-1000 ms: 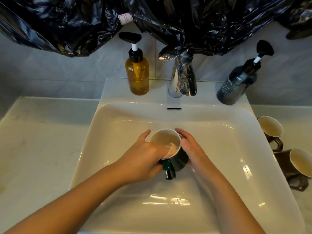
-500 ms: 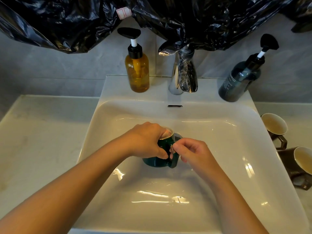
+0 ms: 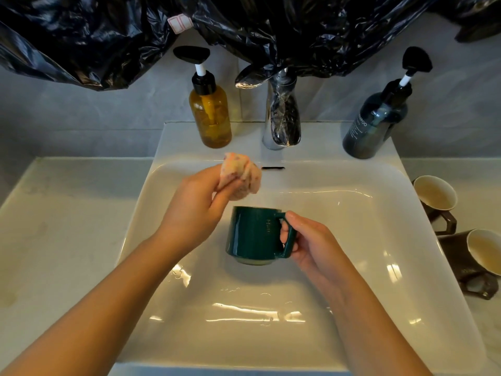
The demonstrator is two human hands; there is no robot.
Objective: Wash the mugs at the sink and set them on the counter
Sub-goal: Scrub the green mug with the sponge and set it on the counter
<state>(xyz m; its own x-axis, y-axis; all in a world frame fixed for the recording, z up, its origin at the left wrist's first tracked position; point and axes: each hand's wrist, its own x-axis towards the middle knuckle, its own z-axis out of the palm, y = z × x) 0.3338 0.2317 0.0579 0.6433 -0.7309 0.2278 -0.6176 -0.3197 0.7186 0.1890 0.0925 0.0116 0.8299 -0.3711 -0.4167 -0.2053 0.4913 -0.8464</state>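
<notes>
Sink basin (image 3: 379, 308): wet patches and glints are seen on its near floor.
Right hand (image 3: 311, 240): its fingers are curled round the handle of the green mug (image 3: 252, 234), thumb on top.
Green mug: it is held upright over the middle of the basin, handle to the right. Whether its base touches the floor cannot be told.
Left hand (image 3: 189, 210): a crumpled pale cloth (image 3: 240, 176) is pinched between thumb and fingers, raised just beyond the mug's rim and apart from it.
Step in hand: scrubbing is judged about done and rinsing due. The handle should be gripped firmly, since wet glaze is likely slippery, and the mug tilted low under the spout.
Brown mugs: one (image 3: 485, 256) lies on its side on the right counter and a second (image 3: 433, 196) sits just beyond it, so less room is left there for setting down.
Tap (image 3: 282, 123): it is wrapped in black film, and no stream is seen.
Pump bottles: an amber bottle (image 3: 210, 115) stands left of the tap, a dark bottle (image 3: 376, 123) right.
Black plastic sheet (image 3: 108, 36): it is draped overhead, low over the tap lever.
</notes>
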